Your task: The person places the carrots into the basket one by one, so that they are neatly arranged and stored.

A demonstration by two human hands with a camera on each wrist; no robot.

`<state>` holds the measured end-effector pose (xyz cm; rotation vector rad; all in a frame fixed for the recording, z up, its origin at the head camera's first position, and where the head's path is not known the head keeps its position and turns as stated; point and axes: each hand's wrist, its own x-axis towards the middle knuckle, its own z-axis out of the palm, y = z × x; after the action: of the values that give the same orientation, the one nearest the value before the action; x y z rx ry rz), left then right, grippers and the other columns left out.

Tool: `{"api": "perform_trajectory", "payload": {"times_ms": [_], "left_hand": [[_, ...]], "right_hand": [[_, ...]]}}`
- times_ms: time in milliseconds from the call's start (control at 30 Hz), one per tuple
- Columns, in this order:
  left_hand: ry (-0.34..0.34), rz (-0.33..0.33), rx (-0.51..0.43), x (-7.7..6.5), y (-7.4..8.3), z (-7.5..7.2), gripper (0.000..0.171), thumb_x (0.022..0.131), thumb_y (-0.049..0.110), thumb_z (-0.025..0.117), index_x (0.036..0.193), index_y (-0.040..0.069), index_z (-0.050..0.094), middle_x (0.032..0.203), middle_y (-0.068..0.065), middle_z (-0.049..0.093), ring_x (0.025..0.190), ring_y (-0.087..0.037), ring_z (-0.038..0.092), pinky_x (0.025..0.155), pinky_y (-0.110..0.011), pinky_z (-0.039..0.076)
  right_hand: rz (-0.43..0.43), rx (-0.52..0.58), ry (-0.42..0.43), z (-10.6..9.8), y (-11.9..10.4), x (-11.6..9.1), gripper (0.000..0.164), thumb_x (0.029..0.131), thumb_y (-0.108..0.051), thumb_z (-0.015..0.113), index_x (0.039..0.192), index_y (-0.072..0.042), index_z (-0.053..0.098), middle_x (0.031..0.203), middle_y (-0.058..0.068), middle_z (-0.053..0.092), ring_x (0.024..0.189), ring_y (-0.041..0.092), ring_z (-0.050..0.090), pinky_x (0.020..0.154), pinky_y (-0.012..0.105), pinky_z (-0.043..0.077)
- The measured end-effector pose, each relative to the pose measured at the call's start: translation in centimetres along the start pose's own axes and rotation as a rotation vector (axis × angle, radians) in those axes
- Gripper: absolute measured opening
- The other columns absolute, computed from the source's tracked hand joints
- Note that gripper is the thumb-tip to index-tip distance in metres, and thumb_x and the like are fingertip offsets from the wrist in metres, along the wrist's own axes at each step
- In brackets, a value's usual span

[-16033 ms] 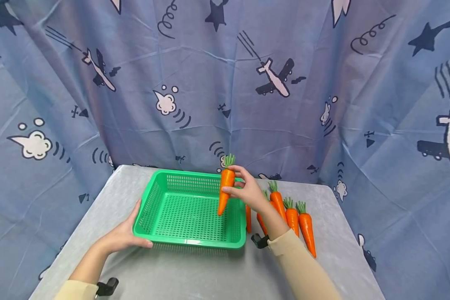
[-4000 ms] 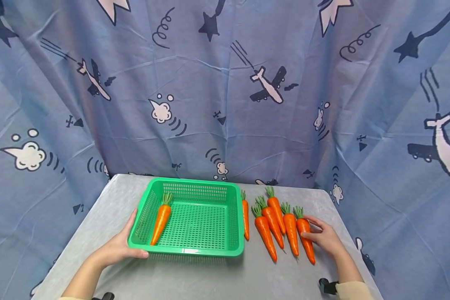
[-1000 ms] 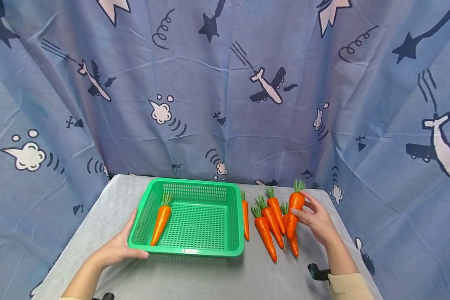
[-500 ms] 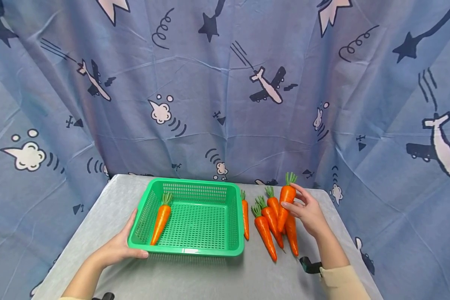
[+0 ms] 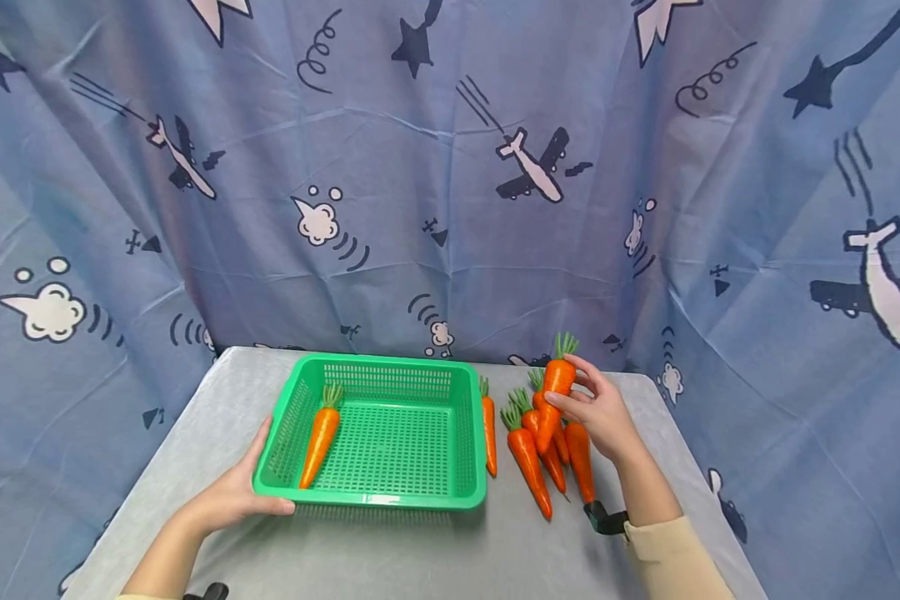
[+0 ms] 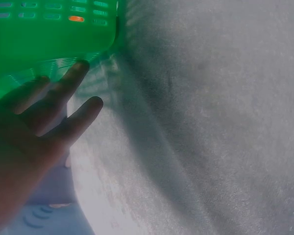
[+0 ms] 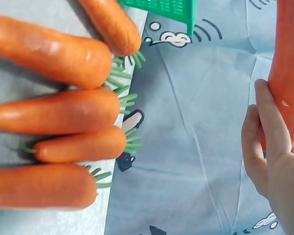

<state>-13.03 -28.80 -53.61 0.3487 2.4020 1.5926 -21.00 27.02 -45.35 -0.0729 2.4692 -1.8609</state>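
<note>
In the head view my right hand [image 5: 596,412] pinches an orange carrot [image 5: 557,383] by its thick end, green stubs up and tip down, above the other carrots. The right wrist view shows my fingers along this carrot [image 7: 287,63]. My left hand [image 5: 232,496] rests against the front left corner of a green plastic basket [image 5: 386,499], thumb along the front and fingers along the left side. In the left wrist view those fingers [image 6: 78,120] look straight and spread beside the basket wall [image 6: 54,36]. One carrot [image 5: 320,442] lies inside the basket at its left.
Several carrots lie right of the basket, among them a front carrot [image 5: 531,475], a right carrot [image 5: 581,462] and one carrot [image 5: 489,433] close by the basket's right wall. The grey table [image 5: 390,558] ends at a blue patterned curtain [image 5: 390,167] behind it.
Sixteen seconds ago the basket held nothing, with a carrot over it in my right hand. Since then one carrot lies inside. My right hand lifted the rightmost carrot and moved it left.
</note>
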Motion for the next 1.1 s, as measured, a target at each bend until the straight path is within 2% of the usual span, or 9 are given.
{"api": "perform_trajectory", "payload": {"times_ms": [433,667,1100], "left_hand": [[0.000,-0.007,0.016,-0.1,-0.2,-0.1,0.138,0.073,0.010,0.088,0.160,0.037,-0.016,0.165,-0.030,-0.001,0.138,-0.044,0.032,0.095,-0.015,0.039],[-0.001,-0.010,0.003,-0.1,0.0,-0.1,0.139,0.073,0.009,0.088,0.160,0.036,-0.017,0.165,-0.031,-0.003,0.137,-0.044,0.032,0.094,-0.015,0.040],[-0.007,-0.010,-0.007,0.1,-0.2,-0.2,0.139,0.074,0.009,0.088,0.160,0.035,-0.017,0.165,-0.031,-0.002,0.134,-0.042,0.035,0.093,-0.015,0.040]], "right_hand": [[-0.053,0.079,-0.056,2.6,-1.5,1.2,0.076,0.090,-0.021,0.079,0.155,-0.021,0.039,0.147,0.019,0.041,0.104,0.015,0.067,0.082,0.033,0.059],[-0.069,0.102,-0.085,4.1,-2.4,1.7,0.073,0.089,-0.019,0.079,0.152,-0.023,0.043,0.145,0.017,0.043,0.100,0.017,0.067,0.079,0.037,0.059],[-0.073,0.154,-0.104,6.9,-3.2,2.5,0.075,0.087,-0.012,0.081,0.152,-0.020,0.045,0.143,0.020,0.044,0.101,0.021,0.068,0.076,0.037,0.060]]}}
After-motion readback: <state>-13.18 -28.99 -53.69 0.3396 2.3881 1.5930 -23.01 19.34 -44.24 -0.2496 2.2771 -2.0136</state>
